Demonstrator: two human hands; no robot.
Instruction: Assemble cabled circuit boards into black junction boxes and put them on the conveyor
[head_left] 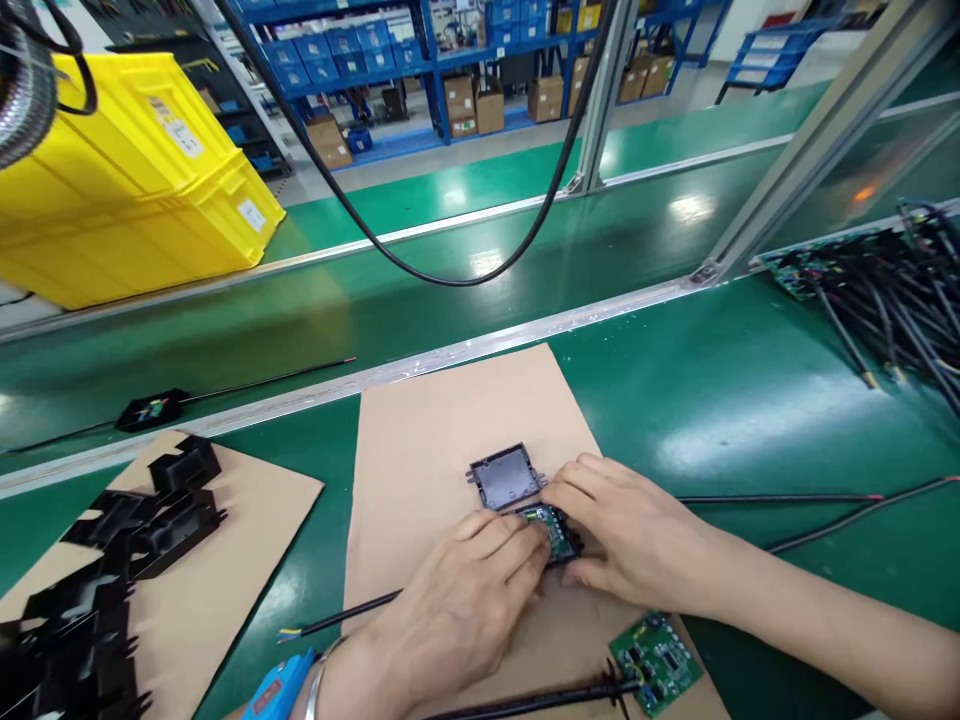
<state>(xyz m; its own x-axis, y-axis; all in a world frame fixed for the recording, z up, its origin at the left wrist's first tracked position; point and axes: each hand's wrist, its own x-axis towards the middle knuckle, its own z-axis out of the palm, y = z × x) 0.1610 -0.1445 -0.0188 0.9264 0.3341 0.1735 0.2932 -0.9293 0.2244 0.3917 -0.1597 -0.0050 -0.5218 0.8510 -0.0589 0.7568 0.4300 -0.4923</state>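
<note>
Right hand (pixel 637 525) pinching the black housing (pixel 576 550) near the cardboard sheet's (pixel 420 440) right edge, left hand (pixel 476 590) curled over the circuit board (pixel 559 537) inside, its grip hidden! Looks like board-seating; the next move calls for gentle, level pressure.

Desk (pixel 675 400) glossy green with pale reflected streaks. Cardboard sheet (pixel 420 470) plain tan. Small case (pixel 576 548) black, its circuit board (pixel 559 530) green; second circuit board (pixel 656 665) brighter green — black and white flecks. Cover (pixel 506 478) grey inside, black-rimmed. Moulded housings (pixel 176 525) solid black. Cable (pixel 360 608) black, wire ends (pixel 289 634) yellow and blue. Wristband (pixel 277 690) bright blue, red patch. Bins (pixel 112 130) vivid yellow, white-labelled.
</note>
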